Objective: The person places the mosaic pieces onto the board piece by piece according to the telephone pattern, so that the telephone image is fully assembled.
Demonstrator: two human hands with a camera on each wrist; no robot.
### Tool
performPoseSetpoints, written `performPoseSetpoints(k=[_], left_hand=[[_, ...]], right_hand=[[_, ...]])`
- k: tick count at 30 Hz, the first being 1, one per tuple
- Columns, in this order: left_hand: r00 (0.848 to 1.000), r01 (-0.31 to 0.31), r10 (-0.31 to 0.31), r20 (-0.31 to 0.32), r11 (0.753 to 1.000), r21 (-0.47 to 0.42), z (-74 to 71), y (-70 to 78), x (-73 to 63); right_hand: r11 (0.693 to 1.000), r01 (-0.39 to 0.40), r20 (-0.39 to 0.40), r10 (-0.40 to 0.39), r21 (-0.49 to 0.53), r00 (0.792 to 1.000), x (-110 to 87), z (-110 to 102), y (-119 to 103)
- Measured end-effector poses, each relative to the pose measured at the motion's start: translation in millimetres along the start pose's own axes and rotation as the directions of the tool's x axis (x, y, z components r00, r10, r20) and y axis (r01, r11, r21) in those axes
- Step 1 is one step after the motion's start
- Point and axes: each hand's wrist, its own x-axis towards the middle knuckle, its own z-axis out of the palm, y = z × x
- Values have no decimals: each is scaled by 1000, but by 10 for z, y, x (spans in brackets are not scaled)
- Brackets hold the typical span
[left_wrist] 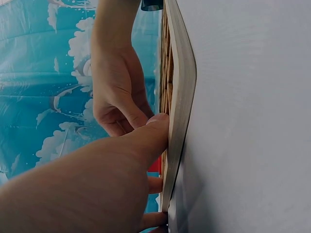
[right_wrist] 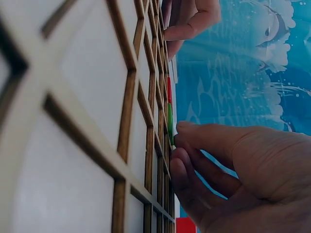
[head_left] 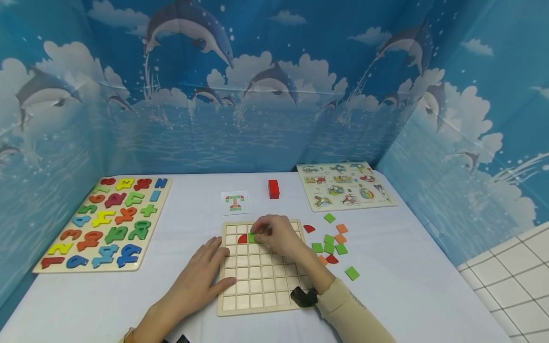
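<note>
A wooden grid board (head_left: 242, 288) lies on the white table. My left hand (head_left: 200, 270) rests along its left edge, with fingers spread and the thumb on the rim. Near the top rows, my right hand (head_left: 278, 235) pinches a green square tile (head_left: 251, 237) at a grid cell. Directly left of that tile sits a red quarter-circle piece (head_left: 242, 238) in its own cell. In the right wrist view the green tile (right_wrist: 170, 124) is at the thumb and fingertips, low against the board. Behind the board lies a pattern card (head_left: 235, 203) showing a red and green T-like figure.
Loose green squares (head_left: 329, 248), orange squares (head_left: 341, 228) and red quarter-circles (head_left: 309, 228) are scattered right of the board. A red block (head_left: 273, 189) stands behind. A number puzzle (head_left: 96, 224) lies left; a picture puzzle (head_left: 347, 186) lies back right.
</note>
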Motion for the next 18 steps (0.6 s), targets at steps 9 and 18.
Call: performPoseSetpoints(k=[9, 18], left_hand=[[1000, 7, -7, -7, 1000, -1, 2, -12, -3], [1000, 12, -13, -10, 999, -33, 0, -4, 8]], right_hand=[[999, 41, 24, -41, 21, 999, 13, -60, 1], [997, 40, -108, -33, 69, 994, -16, -610, 290]])
